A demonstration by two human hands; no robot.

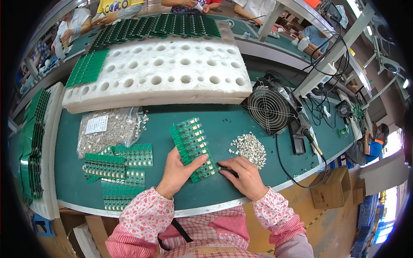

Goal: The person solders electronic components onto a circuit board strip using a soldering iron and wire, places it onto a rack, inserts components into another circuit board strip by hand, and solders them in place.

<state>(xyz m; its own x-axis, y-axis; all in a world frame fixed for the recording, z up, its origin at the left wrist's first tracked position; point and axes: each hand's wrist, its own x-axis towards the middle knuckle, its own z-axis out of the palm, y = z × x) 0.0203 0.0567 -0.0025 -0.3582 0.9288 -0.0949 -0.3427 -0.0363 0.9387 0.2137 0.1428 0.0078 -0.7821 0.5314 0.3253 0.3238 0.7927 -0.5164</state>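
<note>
My left hand (176, 172) is closed on the lower left side of a green circuit board panel (192, 144), its thumb across the front. The panel is tilted and carries a row of small white parts, with metal pins along its right edge. Close to the panel's lower right edge, my right hand (246, 174) pinches a small black tool (228, 171); its exact kind is partly hidden by the fingers. Just beyond the right hand lies a heap of small white connectors (249, 148).
A white foam block (142, 92) with boards on it spans the back. A bag of small parts (107, 131) and stacked panels (104, 167) lie left. At right are a black fan (269, 107), a soldering iron (313, 141) and its cable. Co-workers sit across the bench.
</note>
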